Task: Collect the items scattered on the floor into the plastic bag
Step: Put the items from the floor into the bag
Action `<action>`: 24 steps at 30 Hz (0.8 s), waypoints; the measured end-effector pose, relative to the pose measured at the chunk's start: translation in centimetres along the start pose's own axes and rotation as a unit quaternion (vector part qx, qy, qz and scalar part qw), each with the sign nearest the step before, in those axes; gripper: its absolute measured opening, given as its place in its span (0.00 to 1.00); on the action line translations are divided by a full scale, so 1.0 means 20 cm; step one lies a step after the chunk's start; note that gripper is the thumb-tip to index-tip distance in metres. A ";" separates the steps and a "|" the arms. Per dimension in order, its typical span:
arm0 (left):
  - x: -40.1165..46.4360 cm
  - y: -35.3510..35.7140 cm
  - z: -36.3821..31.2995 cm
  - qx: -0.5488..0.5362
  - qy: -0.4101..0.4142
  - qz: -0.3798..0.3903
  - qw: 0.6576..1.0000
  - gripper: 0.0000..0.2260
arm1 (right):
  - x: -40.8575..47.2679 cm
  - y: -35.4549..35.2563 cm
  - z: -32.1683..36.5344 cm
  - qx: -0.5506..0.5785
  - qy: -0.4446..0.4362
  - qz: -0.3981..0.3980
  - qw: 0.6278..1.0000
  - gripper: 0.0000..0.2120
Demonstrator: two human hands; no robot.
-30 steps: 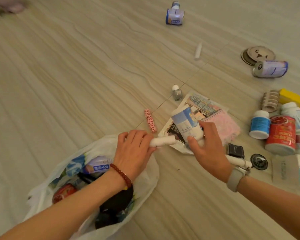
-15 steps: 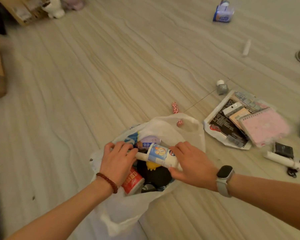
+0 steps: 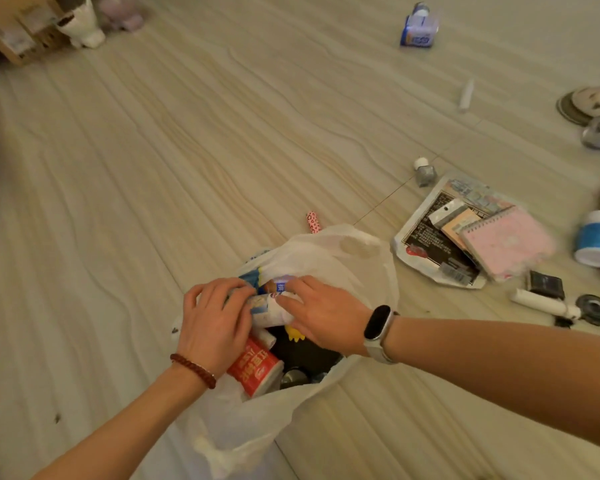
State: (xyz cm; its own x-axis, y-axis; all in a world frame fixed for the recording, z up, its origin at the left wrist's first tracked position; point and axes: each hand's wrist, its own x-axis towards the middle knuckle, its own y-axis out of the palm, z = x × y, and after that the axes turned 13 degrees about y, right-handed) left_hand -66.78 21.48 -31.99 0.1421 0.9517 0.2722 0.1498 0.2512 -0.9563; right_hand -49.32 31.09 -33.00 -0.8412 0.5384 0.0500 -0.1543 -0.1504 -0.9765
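Note:
The white plastic bag lies open on the floor below me, holding a red can and dark items. Both hands are in its mouth. My right hand grips a white bottle with a blue label, lying sideways on the contents. My left hand is curled over the bottle's left end and holds a thin white tube, whose tip pokes out by the thumb. Most of that tube is hidden.
Loose on the floor: a pink spotted tube behind the bag, a small bottle, a printed packet under a pink notebook, a blue-labelled jar, a white tube, a black box and a far bottle.
Both hands carried the bottle and the thin tube from the packet over to the bag and lowered them into its mouth. The view swung left with them.

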 end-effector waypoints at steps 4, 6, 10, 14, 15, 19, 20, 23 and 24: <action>0.17 0.00 -0.06 -0.035 -0.003 -0.026 0.999 0.13 | -0.12 -0.14 -0.14 0.068 -0.011 -0.041 0.997 0.16; 0.29 0.02 -0.08 -0.047 -0.019 -0.033 0.998 0.14 | -0.15 -0.21 -0.24 0.103 0.054 -0.085 0.990 0.14; 0.58 0.07 -0.10 -0.088 -0.060 -0.034 0.994 0.19 | -0.17 -0.26 -0.55 0.127 0.224 -0.184 0.949 0.15; 0.87 0.23 -0.08 -0.165 -0.220 0.026 0.961 0.17 | -0.18 -0.21 -0.91 0.066 0.438 -0.132 0.887 0.18; 0.92 0.28 -0.08 -0.180 -0.267 0.066 0.944 0.18 | -0.18 -0.19 -0.97 0.048 0.481 -0.099 0.870 0.20; 0.99 0.44 -0.07 -0.183 -0.364 0.193 0.893 0.24 | -0.22 -0.13 -1.15 -0.032 0.550 0.047 0.833 0.35; 0.99 0.47 -0.07 -0.182 -0.381 0.191 0.886 0.24 | -0.22 -0.10 -1.18 -0.053 0.547 0.071 0.832 0.37; 0.98 0.54 -0.07 -0.179 -0.412 0.149 0.881 0.20 | -0.21 -0.04 -1.22 -0.084 0.537 0.115 0.832 0.35; 0.97 0.55 -0.06 -0.182 -0.416 0.140 0.880 0.18 | -0.21 -0.04 -1.22 -0.082 0.536 0.120 0.831 0.33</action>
State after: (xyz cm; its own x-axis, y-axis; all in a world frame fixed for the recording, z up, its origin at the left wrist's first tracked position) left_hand -61.17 42.55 -37.07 -0.5195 0.8054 -0.2855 0.5482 0.0578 -0.8343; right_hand -33.02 49.25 -37.63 0.1221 0.9519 -0.2809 0.0981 -0.2932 -0.9510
